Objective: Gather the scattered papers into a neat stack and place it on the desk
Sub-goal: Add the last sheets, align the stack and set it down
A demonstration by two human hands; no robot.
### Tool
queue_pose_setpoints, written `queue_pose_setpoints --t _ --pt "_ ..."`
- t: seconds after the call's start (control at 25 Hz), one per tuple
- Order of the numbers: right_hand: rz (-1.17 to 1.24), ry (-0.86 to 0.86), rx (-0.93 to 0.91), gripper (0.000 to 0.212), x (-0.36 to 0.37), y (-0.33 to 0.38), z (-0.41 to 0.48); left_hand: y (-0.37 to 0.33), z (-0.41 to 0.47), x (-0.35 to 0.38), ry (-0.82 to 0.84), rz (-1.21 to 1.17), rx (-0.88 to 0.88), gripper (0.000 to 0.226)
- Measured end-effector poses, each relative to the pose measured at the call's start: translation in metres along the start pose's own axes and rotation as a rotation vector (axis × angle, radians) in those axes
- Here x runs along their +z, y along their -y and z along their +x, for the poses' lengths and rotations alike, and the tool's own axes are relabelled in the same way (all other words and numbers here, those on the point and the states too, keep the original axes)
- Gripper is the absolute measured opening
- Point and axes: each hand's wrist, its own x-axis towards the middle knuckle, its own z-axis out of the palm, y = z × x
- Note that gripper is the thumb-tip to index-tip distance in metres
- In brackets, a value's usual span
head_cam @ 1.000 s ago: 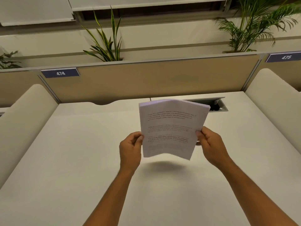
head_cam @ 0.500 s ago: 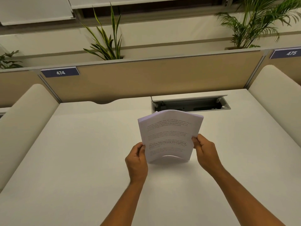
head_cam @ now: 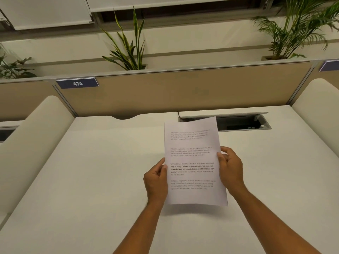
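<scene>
Both hands on the stack [head_cam: 194, 162] now, one at each long edge. The left hand [head_cam: 156, 182] has its thumb laid over the left margin with the fingers curled in underneath, closed on the paper. The right hand [head_cam: 230, 169] mirrors it on the other side, thumb tip on the right edge, fingers wrapped behind, also closed on the paper. That two-sided pinch looks chosen to keep the edges flush, so no sheet slides out of line.

The stack faces up, printed side to the camera, lying nearly flat. Its far end reaches over the near lip of the cable tray [head_cam: 240, 123] cut into the back of the desk [head_cam: 91, 180]; its near end sits toward the middle of the desk, right of centre. There is a soft shadow under the near edge, so I would judge it is just above the surface or barely touching. Whether it rests fully, I cannot tell.

No loose sheets show anywhere on the desk, so the gathering seems done and this reads as the placing step. What is left, by my reckoning, is to let it settle and slip the fingers out from beneath without dragging the bottom sheets askew. Setting it down a little nearer, clear of the cable tray opening, would keep the far end fully supported.
</scene>
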Motion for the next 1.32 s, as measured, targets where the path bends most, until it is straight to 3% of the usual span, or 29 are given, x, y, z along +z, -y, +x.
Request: queue_pose_setpoints --t 0.24,0.36,0.44,0.68,1.04,1.32 --pt "-0.019 -0.035 0.093 0.022 0.057 -0.008 0.003 0.019 0.028 -0.032 0.013 0.037 -0.104 0.03" --pt "-0.048 -0.063 0.13 0.014 0.095 -0.002 0.01 0.028 0.051 -0.049 -0.006 0.066 -0.14 0.03" --pt "-0.057 -0.03 0.141 0.009 0.12 0.003 0.018 0.035 0.071 -0.06 -0.033 0.087 -0.165 0.031" --pt "-0.101 0.092 0.135 0.022 0.199 0.016 0.061 0.049 0.157 -0.084 -0.078 0.163 -0.199 0.033" --pt "-0.193 0.085 0.161 0.029 0.26 0.026 0.156 0.052 0.266 -0.067 -0.04 0.279 -0.219 0.028" --pt "-0.254 0.074 0.24 0.032 0.279 0.008 0.184 0.058 0.302 -0.045 0.0 0.404 -0.188 0.03"
